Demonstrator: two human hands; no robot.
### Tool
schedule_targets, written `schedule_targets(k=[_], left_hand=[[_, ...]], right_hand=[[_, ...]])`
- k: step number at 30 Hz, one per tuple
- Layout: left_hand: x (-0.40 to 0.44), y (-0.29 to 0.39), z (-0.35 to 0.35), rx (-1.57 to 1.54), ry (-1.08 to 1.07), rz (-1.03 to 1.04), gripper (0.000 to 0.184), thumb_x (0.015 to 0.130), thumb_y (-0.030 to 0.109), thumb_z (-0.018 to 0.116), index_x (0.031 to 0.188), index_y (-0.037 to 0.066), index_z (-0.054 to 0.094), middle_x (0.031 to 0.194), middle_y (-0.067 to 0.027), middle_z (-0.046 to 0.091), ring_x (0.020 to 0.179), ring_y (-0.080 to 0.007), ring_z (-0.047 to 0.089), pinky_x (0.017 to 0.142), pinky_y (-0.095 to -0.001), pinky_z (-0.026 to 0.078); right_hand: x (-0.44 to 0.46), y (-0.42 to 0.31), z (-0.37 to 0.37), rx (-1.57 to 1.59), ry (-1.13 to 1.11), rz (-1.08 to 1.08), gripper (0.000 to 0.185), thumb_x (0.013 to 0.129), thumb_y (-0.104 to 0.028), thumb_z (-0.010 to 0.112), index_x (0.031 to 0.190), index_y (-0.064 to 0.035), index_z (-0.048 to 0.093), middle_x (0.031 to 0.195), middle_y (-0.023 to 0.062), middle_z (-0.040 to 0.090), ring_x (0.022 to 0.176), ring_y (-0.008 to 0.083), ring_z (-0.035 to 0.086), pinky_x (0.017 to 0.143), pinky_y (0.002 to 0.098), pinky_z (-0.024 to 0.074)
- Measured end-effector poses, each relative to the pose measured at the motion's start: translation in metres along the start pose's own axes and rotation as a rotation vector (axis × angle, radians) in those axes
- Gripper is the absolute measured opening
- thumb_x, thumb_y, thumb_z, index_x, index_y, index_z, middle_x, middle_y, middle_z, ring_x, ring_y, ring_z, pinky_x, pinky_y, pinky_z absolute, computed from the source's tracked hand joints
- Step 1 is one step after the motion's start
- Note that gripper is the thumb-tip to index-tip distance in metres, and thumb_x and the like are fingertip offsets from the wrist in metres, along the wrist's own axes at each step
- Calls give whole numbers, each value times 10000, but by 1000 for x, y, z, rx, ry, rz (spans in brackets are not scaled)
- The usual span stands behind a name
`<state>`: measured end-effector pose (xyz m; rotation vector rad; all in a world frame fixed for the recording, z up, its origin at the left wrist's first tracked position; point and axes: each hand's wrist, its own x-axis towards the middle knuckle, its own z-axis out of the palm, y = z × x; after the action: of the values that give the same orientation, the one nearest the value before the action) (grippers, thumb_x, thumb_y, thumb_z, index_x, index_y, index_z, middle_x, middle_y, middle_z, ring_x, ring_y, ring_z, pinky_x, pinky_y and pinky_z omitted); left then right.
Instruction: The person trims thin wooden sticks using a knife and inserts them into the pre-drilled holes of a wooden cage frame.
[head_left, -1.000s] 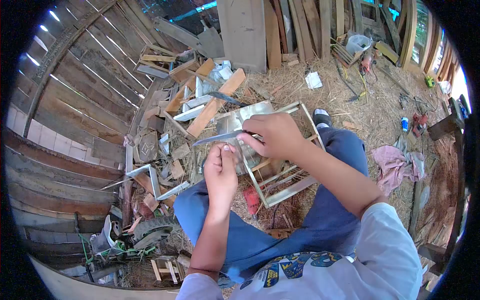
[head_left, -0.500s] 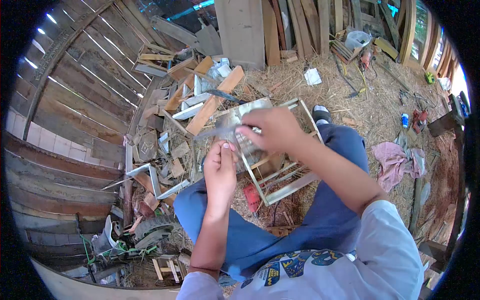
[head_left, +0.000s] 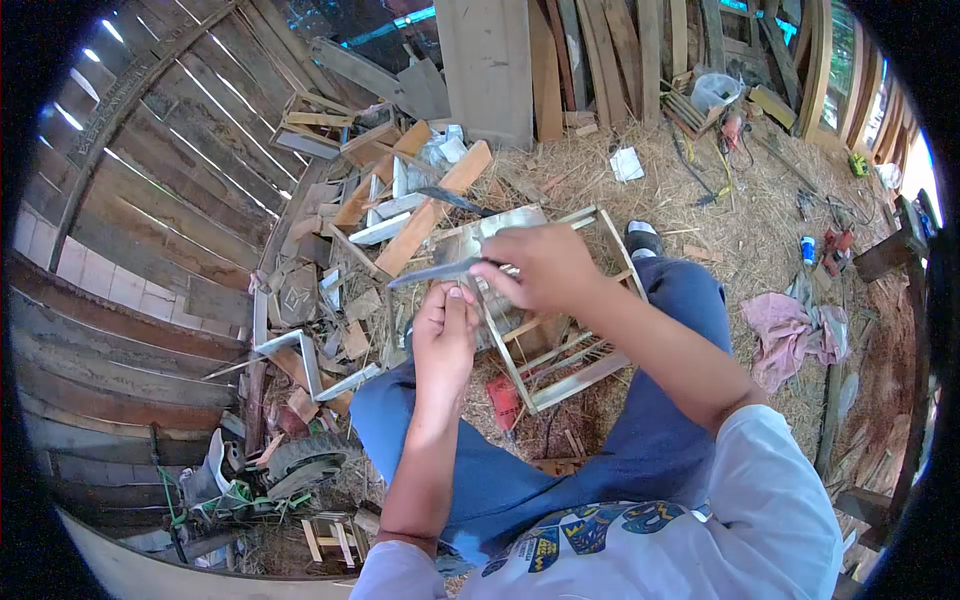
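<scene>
My right hand [head_left: 545,265] is wrapped round the handle of a knife [head_left: 430,273], whose grey blade points left. Just below the blade, my left hand [head_left: 446,325] is closed in a pinch, thumb uppermost; whatever it pinches is too small to make out. Whether the blade touches it I cannot tell. Beneath both hands a slatted wooden frame [head_left: 578,383] rests between my legs, partly covered by my right hand and forearm. A red tool [head_left: 504,398] lies beside the frame's near left corner.
Offcuts and a long plank [head_left: 432,212] are piled ahead to the left. A white angled frame piece [head_left: 309,362] lies left of my knee. Pink cloth [head_left: 778,330] and a blue can [head_left: 808,249] are on the straw-strewn ground at right. Boards [head_left: 610,70] lean at the back.
The knife blade, blurred before, now shows sharply, and its angle has shifted slightly. My left hand stays almost in place, still pinching. The view has tilted a little.
</scene>
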<state>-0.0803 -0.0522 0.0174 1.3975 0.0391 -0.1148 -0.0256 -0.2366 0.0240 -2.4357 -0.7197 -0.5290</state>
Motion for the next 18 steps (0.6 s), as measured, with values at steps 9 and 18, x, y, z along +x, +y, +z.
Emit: schedule_targets(k=[9,18], left_hand=[[1,4,1,-19,-56,-61,215,1106,245,444,969,108,538,637,78,369,477,-14,271,411,-210,198],[-2,7,-2,-58,-50,-95,205,1102,200,447,959,95,548,628,83,387,478,-3,277,415,-206,197]], right_hand=[[4,7,-8,57,52,-17,256,931,-403,639,936,-159,715,855,68,718,748,299,705,638,432,544],[3,10,-3,49,10,21,271,930,-400,638,901,-135,689,801,84,688,723,333,685,610,460,533]])
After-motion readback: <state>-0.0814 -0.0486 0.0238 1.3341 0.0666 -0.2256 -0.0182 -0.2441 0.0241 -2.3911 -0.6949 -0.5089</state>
